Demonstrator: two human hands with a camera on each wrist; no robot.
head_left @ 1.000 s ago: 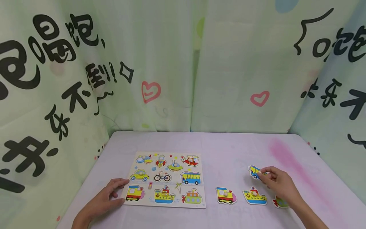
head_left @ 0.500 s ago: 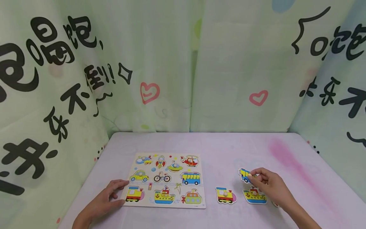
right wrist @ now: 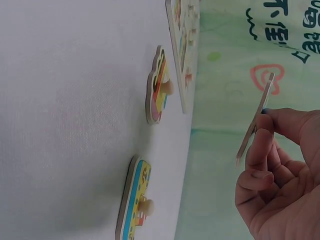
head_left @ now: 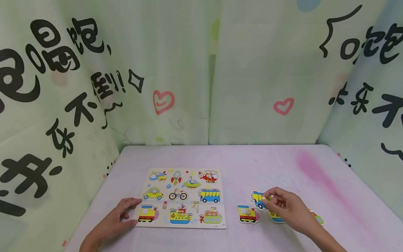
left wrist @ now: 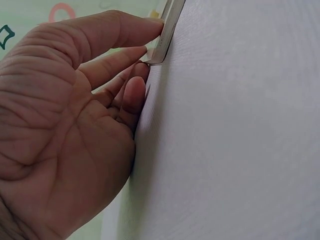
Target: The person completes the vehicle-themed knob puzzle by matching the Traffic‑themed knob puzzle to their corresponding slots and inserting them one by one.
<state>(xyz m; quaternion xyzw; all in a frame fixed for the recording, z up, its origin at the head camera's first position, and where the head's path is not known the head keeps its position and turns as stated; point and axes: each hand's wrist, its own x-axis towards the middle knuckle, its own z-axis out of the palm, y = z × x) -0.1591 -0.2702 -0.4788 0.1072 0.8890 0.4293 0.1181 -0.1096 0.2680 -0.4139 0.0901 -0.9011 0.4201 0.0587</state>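
My left hand (head_left: 114, 220) rests on the table at the left side of a wooden puzzle board (head_left: 165, 211). Its index finger and thumb touch the board's left edge, spread apart; in the left wrist view the thumb (left wrist: 125, 31) meets the board's corner (left wrist: 170, 30). Off the table, my right hand (head_left: 289, 211) pinches a blue and yellow bus puzzle piece (head_left: 257, 199) by its knob; the right wrist view shows this piece (right wrist: 252, 122) edge-on. Below it lie a train piece (head_left: 248, 214) and a partly covered ship piece (head_left: 275, 218).
A submarine piece (head_left: 318, 217) shows partly behind the right wrist. The board carries several vehicle pictures, some with knobs. A pale cloth (head_left: 245, 164) with a pink smear covers the table, and printed curtains (head_left: 252, 70) stand around it.
My right hand has carried the bus piece left and slightly toward me, from beyond the ship piece to just above the train piece. The left hand stays at the board's edge.
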